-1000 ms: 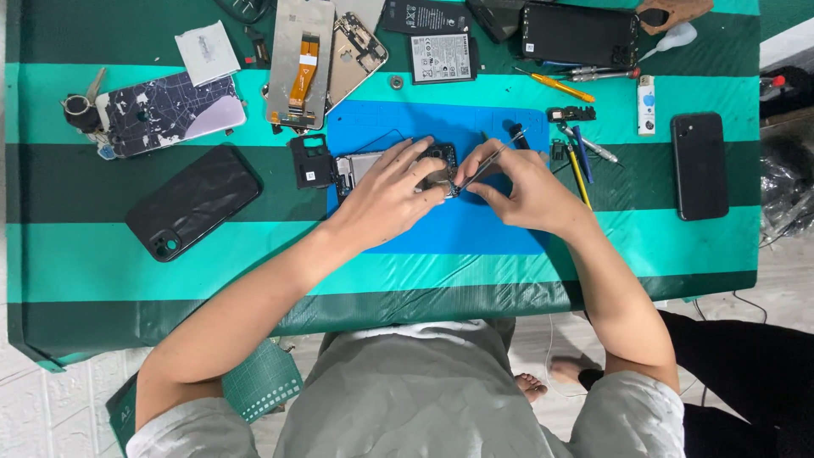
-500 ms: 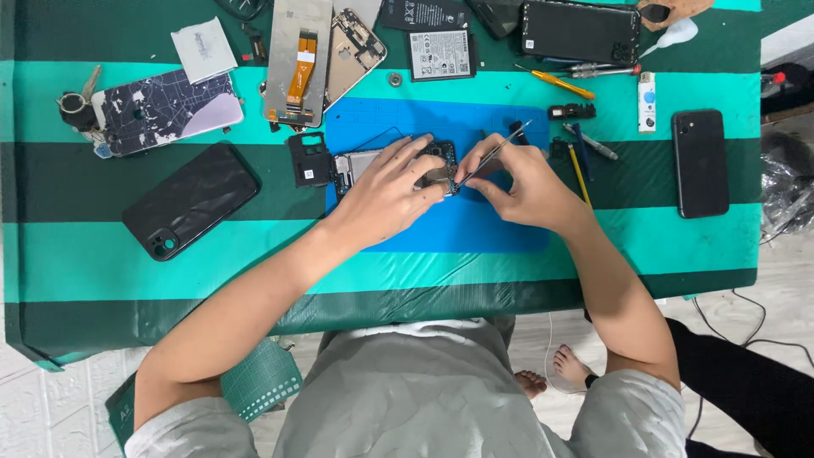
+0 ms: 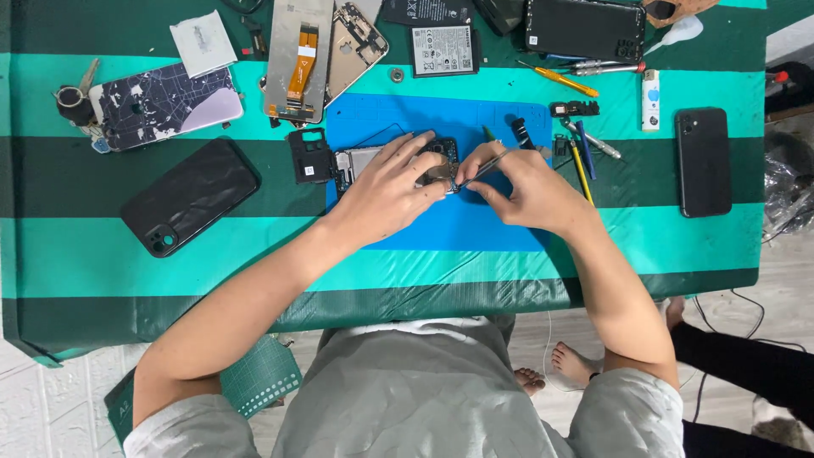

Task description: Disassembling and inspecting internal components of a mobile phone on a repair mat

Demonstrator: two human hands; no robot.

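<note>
Two hands meet over an opened phone point(image 3: 398, 161) lying on a blue mat point(image 3: 441, 216) near the middle of the counter point(image 3: 102, 254). The left hand point(image 3: 386, 193) presses down on the phone body, its fingers spread flat across it and closed on nothing. The right hand point(image 3: 530, 191) pinches thin tweezers point(image 3: 482, 171), tip set at the phone's right end.

Judging by the bared frame and the back cover point(image 3: 309, 155) lying just beside it, the phone is already stripped down and small inner parts are being worked; nothing looks reassembled yet.

Around the mat lie a black phone point(image 3: 188, 197), a cracked phone point(image 3: 165, 103), a battery point(image 3: 443, 49), screwdrivers point(image 3: 581, 157) and another dark phone point(image 3: 703, 161). Open room is mostly toward the near counter edge; the far side is crowded.
</note>
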